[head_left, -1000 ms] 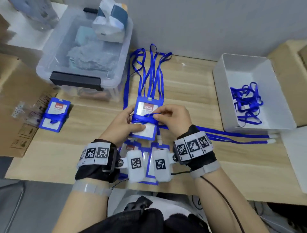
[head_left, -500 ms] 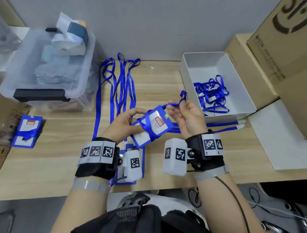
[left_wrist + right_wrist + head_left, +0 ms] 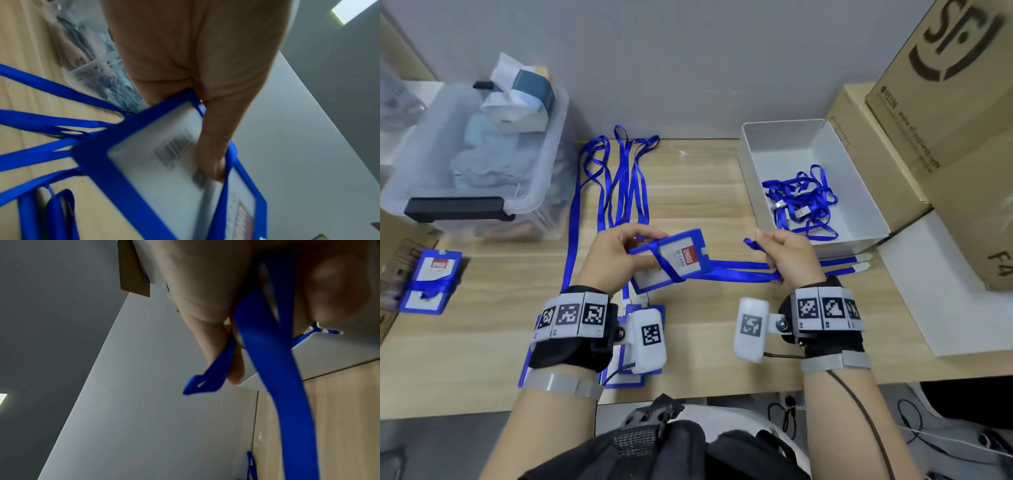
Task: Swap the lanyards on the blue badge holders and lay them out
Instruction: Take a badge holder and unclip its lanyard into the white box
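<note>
A blue badge holder [image 3: 677,257] with a white card and red label is held above the wooden table [image 3: 705,185] by my left hand [image 3: 619,255], which grips its left end. In the left wrist view the holder [image 3: 164,170] shows its barcode side. A blue lanyard [image 3: 736,270] is wrapped round the holder and runs right into my right hand [image 3: 782,253], which pinches the strap [image 3: 265,353] with a folded end sticking out. Several lanyards [image 3: 619,178] lie stretched out behind my hands. More holders [image 3: 635,375] lie under my left wrist.
A white tray [image 3: 866,192] with a tangle of lanyards stands at the right. Cardboard boxes [image 3: 945,113] are stacked beyond it. A clear lidded bin [image 3: 482,171] sits at the back left. One wrapped badge holder [image 3: 431,281] lies at the far left. Two clip ends [image 3: 859,262] lie by the tray.
My right hand has pulled the lanyard out to the right, unwinding it from the holder. The left hand has turned the holder flatter and lifted it from the pile.
</note>
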### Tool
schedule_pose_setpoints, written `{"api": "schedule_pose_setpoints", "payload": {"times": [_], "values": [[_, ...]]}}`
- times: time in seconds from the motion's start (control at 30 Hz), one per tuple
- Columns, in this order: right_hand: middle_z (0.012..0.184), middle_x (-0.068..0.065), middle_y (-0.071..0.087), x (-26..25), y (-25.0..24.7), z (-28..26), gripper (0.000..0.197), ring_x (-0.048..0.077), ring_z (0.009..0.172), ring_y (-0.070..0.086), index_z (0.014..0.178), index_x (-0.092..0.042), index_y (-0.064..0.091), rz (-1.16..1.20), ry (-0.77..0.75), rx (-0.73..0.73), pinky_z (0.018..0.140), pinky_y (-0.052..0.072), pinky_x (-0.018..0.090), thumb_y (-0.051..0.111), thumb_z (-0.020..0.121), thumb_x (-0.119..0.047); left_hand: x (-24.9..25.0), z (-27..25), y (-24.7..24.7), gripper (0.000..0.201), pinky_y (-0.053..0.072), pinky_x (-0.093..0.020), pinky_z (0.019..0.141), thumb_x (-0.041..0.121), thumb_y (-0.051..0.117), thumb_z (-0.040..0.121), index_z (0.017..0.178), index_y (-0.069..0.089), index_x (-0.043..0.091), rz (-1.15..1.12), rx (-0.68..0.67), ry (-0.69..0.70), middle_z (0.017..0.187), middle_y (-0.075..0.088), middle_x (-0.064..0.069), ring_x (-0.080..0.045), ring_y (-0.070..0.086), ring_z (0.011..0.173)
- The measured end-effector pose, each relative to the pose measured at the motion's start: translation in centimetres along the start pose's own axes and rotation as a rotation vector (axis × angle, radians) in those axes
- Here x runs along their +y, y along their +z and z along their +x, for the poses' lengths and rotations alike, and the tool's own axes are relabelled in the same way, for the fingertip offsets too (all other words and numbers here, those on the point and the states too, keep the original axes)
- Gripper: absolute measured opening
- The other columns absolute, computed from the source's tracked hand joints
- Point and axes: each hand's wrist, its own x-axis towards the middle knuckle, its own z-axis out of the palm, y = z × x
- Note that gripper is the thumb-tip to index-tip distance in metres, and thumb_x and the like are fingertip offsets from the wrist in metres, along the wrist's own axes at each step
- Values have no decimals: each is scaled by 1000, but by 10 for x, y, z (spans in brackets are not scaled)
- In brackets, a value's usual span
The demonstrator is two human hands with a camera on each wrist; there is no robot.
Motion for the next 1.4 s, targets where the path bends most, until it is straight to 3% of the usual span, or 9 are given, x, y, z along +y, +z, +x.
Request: {"api": "schedule_pose_setpoints", "payload": {"times": [0.17,0.3,0.43,0.53,0.83,1.0,1.13,1.3,1.4], "values": [[57,3,46,2,-15,4,24,3,43,41,82,-10,66,63,-83,367,41,32,7,55,89,-31,-9,0,-4,44,49,-12,57,-12,76,61,84,58,22,-14,6,-39,75,55,4,-1,55,61],[90,2,67,7,-14,9,29,11,80,56,94,-11,68,63,-98,538,64,39,15,55,88,-36,-12,0,-7,41,52,-19,57,-12,77,59,78,57,19,-2,-93,-88,70,59,4,-8,55,64],[85,1,62,10,-17,9,31,12,78,53,93,-9,66,49,-114,614,53,36,4,54,89,-37,-16,1,-14,42,54,-24,60,-15,76,55,64,60,23,-9,-140,-146,58,63,4,-8,60,63],[87,2,61,13,-29,7,29,13,80,52,93,-9,66,79,-101,699,60,34,14,54,89,-36,-21,-1,-22,37,56,-28,61,-18,72,60,70,57,14,21,-91,-195,51,63,5,-13,66,67],[123,1,59,32,-20,3,26,16,109,53,109,-20,65,-570,132,-207,84,37,25,58,87,-31,12,-6,-1,36,57,-21,66,-21,59,74,87,61,13,-64,-217,-79,80,75,5,-8,69,83],[133,7,32,22,-19,1,36,28,121,42,123,-34,54,-755,213,-246,100,35,34,49,89,-46,30,-11,6,32,56,-21,70,-17,63,73,86,62,13,-86,-287,5,82,75,3,-9,69,89],[139,-4,36,8,-13,-5,29,17,132,31,115,-41,58,-595,-38,-237,111,25,44,41,93,-44,33,-11,7,33,57,-27,77,-16,64,72,85,62,14,-102,-308,26,84,75,2,-12,69,92],[100,-9,65,-16,-5,-20,18,-15,85,57,103,-16,63,-109,-205,-451,81,44,5,49,92,-18,33,-11,6,32,56,-21,70,-16,65,69,82,63,14,-142,-213,92,84,74,7,-10,68,90],[88,-6,63,-17,-5,-21,15,-9,73,60,87,-13,63,10,-260,-380,76,49,10,58,84,1,33,-9,5,35,55,-19,67,-13,68,68,88,64,15,-160,-139,92,84,74,10,-8,69,87]]}}
